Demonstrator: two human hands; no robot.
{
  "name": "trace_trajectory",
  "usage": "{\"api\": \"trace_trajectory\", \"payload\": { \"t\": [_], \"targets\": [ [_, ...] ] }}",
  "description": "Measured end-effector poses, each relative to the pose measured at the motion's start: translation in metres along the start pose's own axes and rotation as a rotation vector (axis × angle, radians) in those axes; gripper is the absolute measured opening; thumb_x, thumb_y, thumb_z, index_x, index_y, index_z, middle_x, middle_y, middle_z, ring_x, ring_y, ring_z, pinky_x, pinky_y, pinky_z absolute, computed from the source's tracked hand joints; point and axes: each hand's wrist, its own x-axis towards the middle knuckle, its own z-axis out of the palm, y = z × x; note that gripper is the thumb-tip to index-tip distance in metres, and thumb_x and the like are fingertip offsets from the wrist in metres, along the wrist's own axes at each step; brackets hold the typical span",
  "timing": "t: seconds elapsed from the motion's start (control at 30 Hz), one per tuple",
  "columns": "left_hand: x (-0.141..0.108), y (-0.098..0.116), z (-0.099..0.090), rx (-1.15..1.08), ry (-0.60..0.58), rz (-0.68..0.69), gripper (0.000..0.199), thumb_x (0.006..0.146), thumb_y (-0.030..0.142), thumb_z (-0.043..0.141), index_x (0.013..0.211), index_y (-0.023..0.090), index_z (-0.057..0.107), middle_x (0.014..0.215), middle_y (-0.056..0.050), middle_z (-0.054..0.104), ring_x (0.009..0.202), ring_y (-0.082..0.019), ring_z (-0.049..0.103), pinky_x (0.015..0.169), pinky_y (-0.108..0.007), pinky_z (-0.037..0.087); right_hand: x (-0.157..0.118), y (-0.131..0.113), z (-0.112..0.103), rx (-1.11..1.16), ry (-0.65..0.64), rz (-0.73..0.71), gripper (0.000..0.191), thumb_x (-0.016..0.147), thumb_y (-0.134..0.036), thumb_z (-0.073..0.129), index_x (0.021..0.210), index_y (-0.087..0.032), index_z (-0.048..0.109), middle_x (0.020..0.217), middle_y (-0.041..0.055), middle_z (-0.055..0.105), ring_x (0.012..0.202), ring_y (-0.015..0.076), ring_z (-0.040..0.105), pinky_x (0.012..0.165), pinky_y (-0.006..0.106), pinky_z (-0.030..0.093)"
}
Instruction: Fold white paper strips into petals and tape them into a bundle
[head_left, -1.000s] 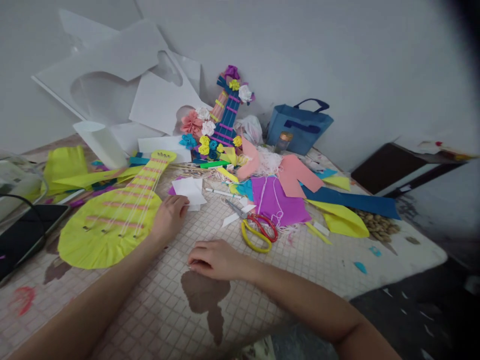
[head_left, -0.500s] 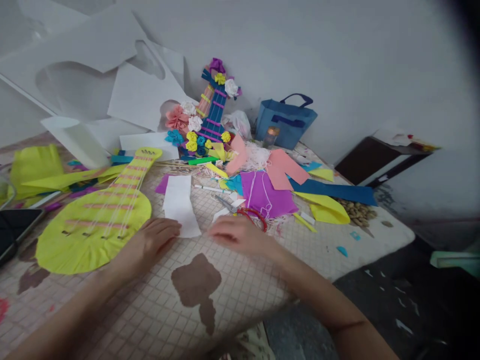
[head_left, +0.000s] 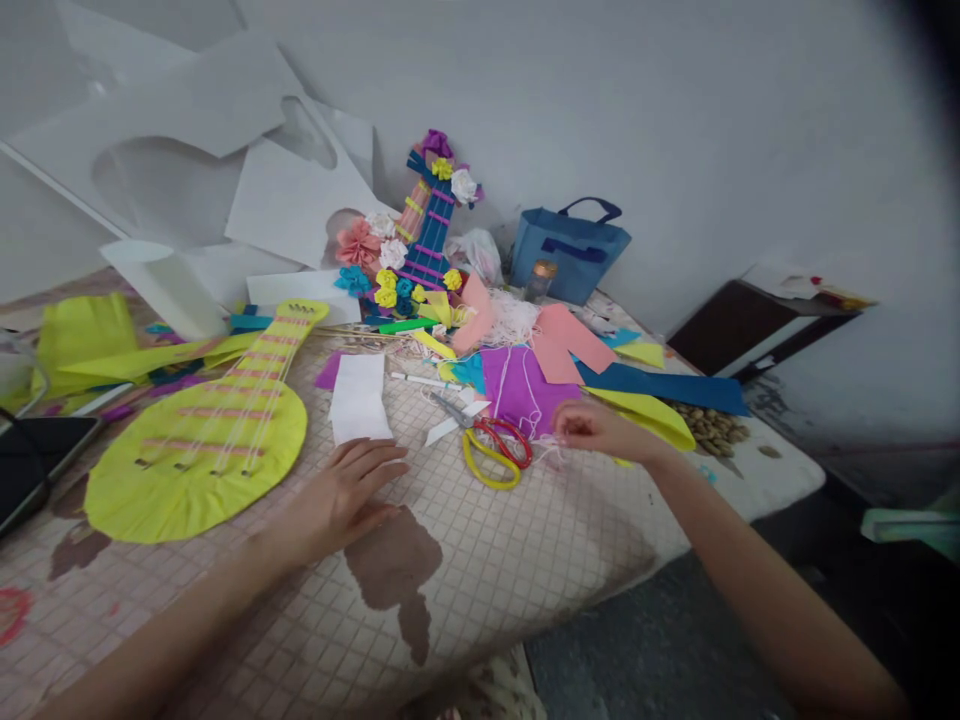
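Observation:
A white paper strip (head_left: 360, 395) lies at mid-table, its lower edge beside the fingers of my left hand (head_left: 349, 495). That hand rests over the cloth with its fingers apart, holding nothing. Out to the right, my right hand (head_left: 596, 428) hovers by the purple paper (head_left: 517, 385), fingers curled; what they hold, if anything, is too small to tell. Between the hands are scissors (head_left: 491, 455) with red and yellow handles, blades toward white scraps (head_left: 450, 422). On the left lies a yellow paper-covered instrument shape (head_left: 202, 450) with white strings.
Behind stand a flower-decorated blue instrument shape (head_left: 427, 235), a jar (head_left: 540, 280) and a blue bag (head_left: 570, 250). Salmon paper (head_left: 566, 345), yellow paper (head_left: 649, 415) and peanuts (head_left: 712, 428) lie right. A dark device (head_left: 41, 460) is at the left edge.
My right hand has moved right, away from the white strip, uncovering the scissors' yellow handle. My left hand has shifted right and its fingers have spread below the strip.

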Motion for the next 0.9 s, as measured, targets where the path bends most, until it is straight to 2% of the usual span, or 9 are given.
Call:
{"api": "trace_trajectory", "payload": {
  "t": [0.07,0.13,0.2,0.33,0.4,0.53,0.67,0.77,0.9],
  "targets": [
    [0.012,0.007,0.006,-0.013,0.016,0.028,0.030,0.089,0.025,0.051,0.118,0.019,0.052,0.127,-0.011,0.056,0.120,-0.025,0.048,0.099,-0.044,0.039,0.006,-0.006,-0.016,0.223,0.022,0.025,0.017,0.084,-0.035,0.052,0.079,-0.019,0.049,0.104,0.0054,0.056,0.062,0.0076,0.049,0.055,0.023,0.042],
    [0.028,0.018,0.015,-0.034,-0.007,0.050,0.030,0.090,0.023,0.049,0.119,0.018,0.051,0.130,-0.011,0.054,0.119,-0.024,0.049,0.099,-0.043,0.039,0.013,-0.009,-0.024,0.298,0.005,0.074,0.018,0.085,-0.037,0.050,0.082,-0.019,0.047,0.103,0.0058,0.057,0.058,0.0065,0.048,0.054,0.022,0.042],
    [0.048,0.029,0.025,-0.045,-0.036,0.077,0.030,0.089,0.021,0.050,0.119,0.017,0.051,0.130,-0.011,0.054,0.116,-0.024,0.050,0.097,-0.042,0.039,0.019,-0.009,-0.021,0.226,-0.041,0.099,0.021,0.082,-0.037,0.055,0.089,-0.019,0.049,0.094,0.0047,0.059,0.059,0.0079,0.050,0.053,0.022,0.041],
    [0.084,0.049,0.044,-0.069,-0.103,0.133,0.037,0.084,0.019,0.057,0.120,0.018,0.050,0.129,-0.009,0.054,0.116,-0.024,0.049,0.097,-0.040,0.035,0.023,0.000,0.005,-0.128,-0.118,0.059,0.039,0.072,-0.031,0.066,0.106,-0.018,0.051,0.087,0.0016,0.060,0.066,0.0123,0.055,0.058,0.023,0.039],
    [0.095,0.053,0.052,-0.055,-0.109,0.127,0.035,0.085,0.022,0.058,0.118,0.021,0.051,0.121,-0.007,0.057,0.111,-0.022,0.051,0.095,-0.038,0.034,0.023,0.005,0.015,-0.216,-0.139,0.055,0.035,0.072,-0.026,0.065,0.103,-0.018,0.052,0.080,0.0007,0.060,0.068,0.0146,0.054,0.059,0.024,0.037],
    [0.104,0.055,0.060,0.056,-0.112,0.117,0.015,0.091,0.021,0.049,0.103,0.019,0.057,0.100,-0.004,0.060,0.098,-0.020,0.053,0.087,-0.036,0.034,0.022,0.011,0.015,-0.197,-0.179,0.026,0.003,0.077,-0.020,0.055,0.078,-0.018,0.053,0.072,0.0008,0.058,0.067,0.0147,0.052,0.061,0.025,0.034],
    [0.101,0.055,0.060,0.173,-0.086,0.151,0.014,0.093,0.018,0.042,0.101,0.017,0.055,0.098,-0.004,0.059,0.094,-0.020,0.051,0.088,-0.038,0.032,0.024,0.008,-0.006,-0.103,-0.236,-0.024,0.013,0.083,-0.029,0.052,0.076,-0.018,0.052,0.072,0.0002,0.057,0.065,0.0125,0.051,0.060,0.025,0.036],
    [0.098,0.054,0.057,0.190,-0.040,0.145,0.016,0.095,0.019,0.040,0.105,0.016,0.052,0.105,-0.004,0.058,0.098,-0.020,0.050,0.092,-0.040,0.030,0.027,0.004,-0.023,0.071,-0.171,0.001,0.022,0.089,-0.039,0.044,0.088,-0.018,0.050,0.078,0.0015,0.058,0.063,0.0112,0.053,0.059,0.025,0.042],
    [0.095,0.051,0.055,0.179,-0.006,0.145,0.015,0.096,0.021,0.039,0.103,0.016,0.052,0.104,-0.004,0.059,0.099,-0.019,0.050,0.093,-0.039,0.029,0.042,0.004,-0.047,0.613,0.134,0.115,0.022,0.085,-0.041,0.055,0.087,-0.020,0.050,0.074,0.0027,0.062,0.068,0.0152,0.062,0.064,0.029,0.049]
  ]
}}
